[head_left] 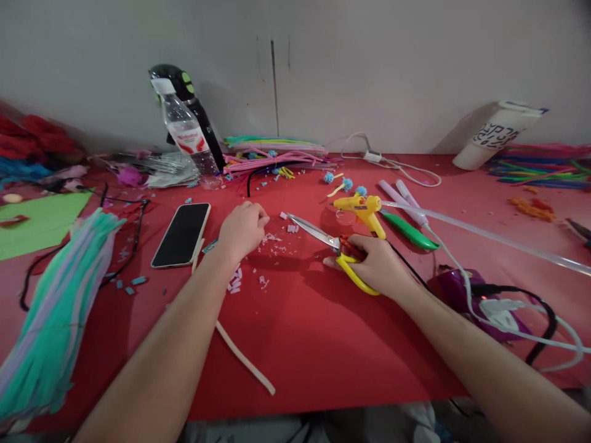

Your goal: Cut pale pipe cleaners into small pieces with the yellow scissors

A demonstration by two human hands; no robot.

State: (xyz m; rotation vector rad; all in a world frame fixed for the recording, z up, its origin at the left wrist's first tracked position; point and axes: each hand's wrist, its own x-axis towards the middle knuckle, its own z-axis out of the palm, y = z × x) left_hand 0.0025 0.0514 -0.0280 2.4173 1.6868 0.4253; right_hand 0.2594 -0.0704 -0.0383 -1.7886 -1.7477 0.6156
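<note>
My right hand (384,264) is wrapped round the yellow and red handles of a pair of scissors (316,232). Their blades point left and away from me, with the tips a little to the right of my left hand (242,229). The fingers of that left hand are curled closed, and I cannot make out whether anything is in them. Small cut lilac pieces (234,280) and fine shreds lie on the red tabletop (300,344) below and beside it. Under my left forearm passes a pale cream strip (247,359); the arm hides part of it.
A yellow glue gun (360,209) with a long clear stick lies just beyond my right hand, near a green-handled tool (410,231). Cables run to a purple power strip (455,289). At left are a phone (181,235), a plastic bottle (187,132) and bundled pipe cleaners (60,320).
</note>
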